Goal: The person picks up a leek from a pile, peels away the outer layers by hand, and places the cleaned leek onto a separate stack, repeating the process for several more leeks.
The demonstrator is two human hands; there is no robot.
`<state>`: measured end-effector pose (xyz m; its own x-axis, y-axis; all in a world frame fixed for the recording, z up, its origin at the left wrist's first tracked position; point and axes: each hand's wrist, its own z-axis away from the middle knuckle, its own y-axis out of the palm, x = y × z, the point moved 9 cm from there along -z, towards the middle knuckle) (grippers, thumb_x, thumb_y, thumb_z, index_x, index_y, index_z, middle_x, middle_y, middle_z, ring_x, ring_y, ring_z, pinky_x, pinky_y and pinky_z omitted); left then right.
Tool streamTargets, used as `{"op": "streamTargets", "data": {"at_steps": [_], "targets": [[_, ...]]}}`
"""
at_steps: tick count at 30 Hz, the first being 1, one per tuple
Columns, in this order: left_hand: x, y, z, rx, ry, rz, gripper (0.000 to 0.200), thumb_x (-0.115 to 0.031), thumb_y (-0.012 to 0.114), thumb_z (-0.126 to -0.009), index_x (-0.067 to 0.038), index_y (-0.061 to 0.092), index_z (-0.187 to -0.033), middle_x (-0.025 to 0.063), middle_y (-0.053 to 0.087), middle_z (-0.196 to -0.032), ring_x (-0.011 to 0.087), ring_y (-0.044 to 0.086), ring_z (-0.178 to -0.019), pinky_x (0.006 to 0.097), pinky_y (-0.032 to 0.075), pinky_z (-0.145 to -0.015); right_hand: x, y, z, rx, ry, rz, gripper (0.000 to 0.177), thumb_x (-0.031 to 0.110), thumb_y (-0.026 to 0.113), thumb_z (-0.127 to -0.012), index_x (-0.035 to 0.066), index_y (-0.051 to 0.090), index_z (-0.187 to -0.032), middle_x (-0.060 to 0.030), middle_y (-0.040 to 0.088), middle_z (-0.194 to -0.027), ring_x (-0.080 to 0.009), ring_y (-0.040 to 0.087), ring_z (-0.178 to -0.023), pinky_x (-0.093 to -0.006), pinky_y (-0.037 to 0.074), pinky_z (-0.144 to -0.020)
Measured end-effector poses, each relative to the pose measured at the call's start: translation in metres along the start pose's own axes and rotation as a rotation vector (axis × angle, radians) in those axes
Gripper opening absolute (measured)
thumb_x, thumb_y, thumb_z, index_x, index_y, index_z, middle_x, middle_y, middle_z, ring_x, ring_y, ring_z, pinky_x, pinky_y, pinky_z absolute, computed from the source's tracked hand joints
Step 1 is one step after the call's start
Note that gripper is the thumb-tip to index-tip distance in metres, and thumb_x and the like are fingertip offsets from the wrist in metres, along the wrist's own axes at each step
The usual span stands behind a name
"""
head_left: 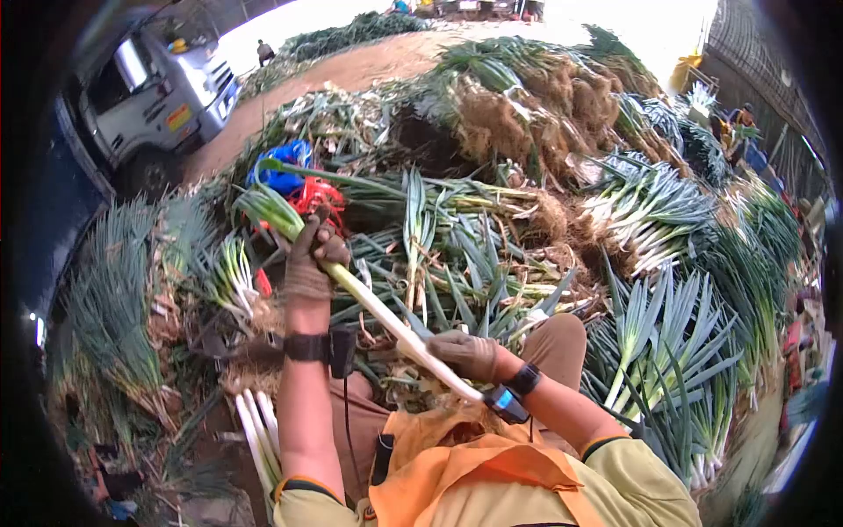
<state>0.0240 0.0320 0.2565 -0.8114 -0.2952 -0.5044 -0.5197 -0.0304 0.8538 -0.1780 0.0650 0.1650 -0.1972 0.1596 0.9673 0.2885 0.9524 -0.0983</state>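
A long green onion (386, 314) slants across in front of me, its green leaves up at the left and its white end down near my right wrist. My left hand (313, 261), in a brown work glove, is closed around its upper green part. Lower down, my gloved right hand (465, 353) is closed on the white stalk, palm turned down. Several peeled white stalks (261, 430) lie beside my left forearm. Loose green onions and leaf scraps (421, 255) cover the ground just beyond my hands.
A big heap of rooted green onions (527, 105) rises ahead. Cleaner bunches (645, 211) lie to the right, more onions (132, 299) to the left. Blue plastic (281, 167) and red netting (314, 198) sit behind my left hand. A truck (154, 105) stands far left; people (265, 53) are farther off.
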Motion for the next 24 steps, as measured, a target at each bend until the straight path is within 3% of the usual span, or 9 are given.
{"op": "streamTargets", "data": {"at_steps": [1,5,7,11,13,15,19,21,24], "targets": [[-0.003,-0.01,-0.004,-0.001,-0.008,0.0,0.023,-0.015,0.051,-0.085,-0.002,0.051,-0.105,0.0012,0.05,-0.064,0.0054,0.039,-0.047,0.0195,0.032,-0.045,-0.019,0.012,0.023,-0.012,0.442,-0.41,0.03,0.028,0.042,-0.089,0.003,0.056,-0.098,-0.0024,0.057,-0.08,-0.0084,0.053,-0.07,-0.0234,0.044,-0.062],[-0.029,-0.053,-0.012,-0.142,0.041,-0.052,0.022,-0.017,0.054,-0.083,-0.002,0.053,-0.099,-0.0006,0.05,-0.061,0.0047,0.04,-0.044,0.019,0.033,-0.043,-0.044,-0.002,0.077,-0.066,0.033,0.118,0.036,0.033,0.043,-0.087,0.0,0.054,-0.096,-0.0035,0.058,-0.081,-0.0098,0.054,-0.07,-0.0216,0.044,-0.063],[-0.046,-0.077,-0.014,-0.224,0.036,-0.054,0.017,-0.018,0.056,-0.081,-0.006,0.055,-0.093,-0.0026,0.052,-0.062,0.0045,0.041,-0.043,0.0177,0.037,-0.041,-0.058,0.006,0.115,-0.207,0.39,-0.641,0.034,0.033,0.046,-0.085,0.0,0.056,-0.09,-0.001,0.056,-0.074,-0.0088,0.051,-0.065,-0.022,0.041,-0.058],[-0.074,-0.128,-0.019,-0.423,0.063,-0.026,0.011,-0.012,0.057,-0.08,-0.009,0.055,-0.09,-0.0032,0.048,-0.056,0.006,0.04,-0.039,0.0206,0.035,-0.038,-0.014,0.001,0.145,-0.246,0.609,-0.362,0.03,0.03,0.051,-0.081,0.002,0.054,-0.073,0.0025,0.048,-0.062,-0.0075,0.041,-0.054,-0.0262,0.032,-0.046],[-0.058,-0.154,-0.012,-0.604,0.007,-0.092,0.003,-0.009,0.056,-0.078,-0.011,0.054,-0.077,-0.0036,0.044,-0.052,0.0079,0.037,-0.037,0.022,0.033,-0.036,0.03,0.0,0.142,-0.208,0.605,-0.096,0.027,0.026,0.051,-0.08,0.001,0.052,-0.07,0.0019,0.051,-0.065,-0.0078,0.042,-0.055,-0.027,0.033,-0.046],[-0.074,-0.201,-0.009,-0.656,-0.009,-0.245,0.026,-0.016,0.057,-0.072,-0.014,0.038,-0.054,-0.003,0.037,-0.044,0.0105,0.035,-0.035,0.0229,0.031,-0.035,0.027,-0.008,0.172,-0.194,0.575,0.028,0.022,0.021,0.054,-0.078,0.0,0.054,-0.068,0.0,0.052,-0.065,-0.0088,0.046,-0.056,-0.0258,0.036,-0.048],[-0.119,-0.211,0.015,-0.768,0.034,-0.114,0.021,-0.012,0.051,-0.071,-0.014,0.037,-0.054,-0.0016,0.034,-0.043,0.0115,0.033,-0.034,0.0236,0.03,-0.034,0.03,-0.04,0.228,-0.613,0.444,-0.097,0.022,0.016,0.06,-0.074,0.0,0.054,-0.06,-0.0051,0.057,-0.062,-0.0088,0.052,-0.054,-0.0242,0.041,-0.047],[-0.139,-0.205,0.03,-0.803,0.255,-0.261,0.022,-0.013,0.052,-0.073,-0.012,0.038,-0.056,-0.0018,0.035,-0.044,0.0105,0.033,-0.034,0.0227,0.031,-0.032,0.02,-0.061,0.264,-1.013,0.385,-0.4,0.019,0.018,0.057,-0.08,0.001,0.057,-0.072,-0.0104,0.062,-0.074,-0.0182,0.058,-0.057,-0.0292,0.047,-0.051],[-0.151,-0.206,0.037,-0.797,0.251,-0.254,0.025,-0.022,0.052,-0.083,-0.011,0.041,-0.063,-0.0016,0.038,-0.047,0.0092,0.034,-0.035,0.0207,0.032,-0.033,0.061,-0.098,0.224,-0.989,0.059,-0.559,0.021,0.021,0.049,-0.085,0.001,0.057,-0.082,-0.0119,0.062,-0.085,-0.0187,0.059,-0.068,-0.0296,0.049,-0.058]]}}
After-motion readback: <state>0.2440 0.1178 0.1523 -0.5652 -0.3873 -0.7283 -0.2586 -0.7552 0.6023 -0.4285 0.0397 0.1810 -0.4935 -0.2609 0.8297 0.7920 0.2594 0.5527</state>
